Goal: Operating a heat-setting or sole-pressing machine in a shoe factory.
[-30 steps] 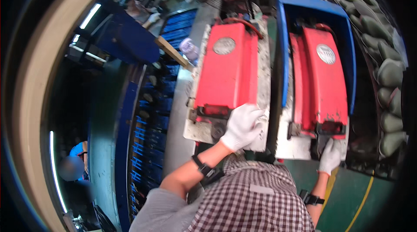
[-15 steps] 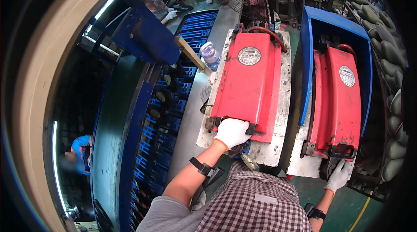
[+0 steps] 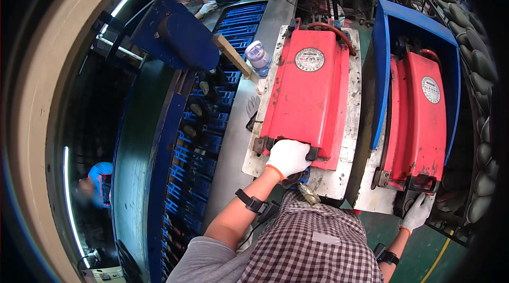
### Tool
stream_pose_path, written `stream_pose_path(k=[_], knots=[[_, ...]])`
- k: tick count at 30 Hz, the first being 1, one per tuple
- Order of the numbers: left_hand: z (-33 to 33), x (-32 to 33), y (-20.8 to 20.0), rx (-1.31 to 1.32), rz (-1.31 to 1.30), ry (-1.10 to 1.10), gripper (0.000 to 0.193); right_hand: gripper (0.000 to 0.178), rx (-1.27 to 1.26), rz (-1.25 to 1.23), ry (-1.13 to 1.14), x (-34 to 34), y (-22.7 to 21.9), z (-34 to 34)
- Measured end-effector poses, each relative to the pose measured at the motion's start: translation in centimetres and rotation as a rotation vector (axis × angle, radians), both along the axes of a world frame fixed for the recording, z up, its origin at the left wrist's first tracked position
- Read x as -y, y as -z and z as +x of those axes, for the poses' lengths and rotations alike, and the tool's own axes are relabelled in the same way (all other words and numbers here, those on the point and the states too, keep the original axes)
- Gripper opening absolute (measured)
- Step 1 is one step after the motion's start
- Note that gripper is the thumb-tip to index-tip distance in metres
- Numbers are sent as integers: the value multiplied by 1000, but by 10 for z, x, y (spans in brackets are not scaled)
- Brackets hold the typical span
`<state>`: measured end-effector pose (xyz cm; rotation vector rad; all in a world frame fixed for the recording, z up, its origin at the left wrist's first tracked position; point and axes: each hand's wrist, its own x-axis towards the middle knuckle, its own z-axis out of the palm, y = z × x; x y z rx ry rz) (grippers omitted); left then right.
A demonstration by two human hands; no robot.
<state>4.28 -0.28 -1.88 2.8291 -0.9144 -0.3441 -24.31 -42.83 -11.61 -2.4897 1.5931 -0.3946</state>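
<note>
My left hand (image 3: 289, 157), in a white glove with an orange cuff, is closed round the black front handle (image 3: 313, 153) of a long red machine cover (image 3: 302, 105). The cover lies lowered on a worn pale metal base (image 3: 344, 147). Dark parts and a worn rounded piece (image 3: 308, 194) stick out below that hand, close to my apron. My right hand (image 3: 418, 213), also gloved, is at a dark rounded part (image 3: 407, 202) under the black handle (image 3: 422, 183) of a second red cover (image 3: 424, 129). Its fingers are bent and what they grip is partly hidden.
A blue hood (image 3: 377, 76) surrounds the second machine. Grey shoe-shaped forms (image 3: 481, 84) fill a rack at right. On the left runs a metal bench (image 3: 233, 140) with blue racks, a plastic bottle (image 3: 257, 56) and a grey glove (image 3: 252, 106). A person's gloved hand (image 3: 209, 7) is at the far end.
The whole view has shifted slightly, with both machines now a little higher and farther right. Both my hands stay at the same places on the machines.
</note>
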Motion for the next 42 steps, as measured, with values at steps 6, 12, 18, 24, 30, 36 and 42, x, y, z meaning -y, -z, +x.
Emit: stream_pose_path(k=[6, 12, 18, 24, 30, 36, 42], knots=[[-6, -5, -3, -50, 30, -9, 38, 50, -36, -1, 11, -23, -19, 6], [-5, -1, -2, -4, -1, -11, 37, 51, 14, 16, -14, -4, -2, 0], [-5, -2, -1, 9, 1, -10, 36, 54, -39, -19, -9, -13, -17, 7], [-6, -1, 1, 21, -15, -9, 36, 54, -66, 44, 17, -10, -15, 5], [-7, -1, -2, 25, -3, -9, 36, 49, 12, 26, 12, -13, -15, 5], [-8, -1, -4, 10, -10, -14, 36, 45, 60, -4, -48, -6, -4, 0], [-7, -2, -1, 38, -21, -1, 36, 43, 35, -15, -33, -11, -15, 5]])
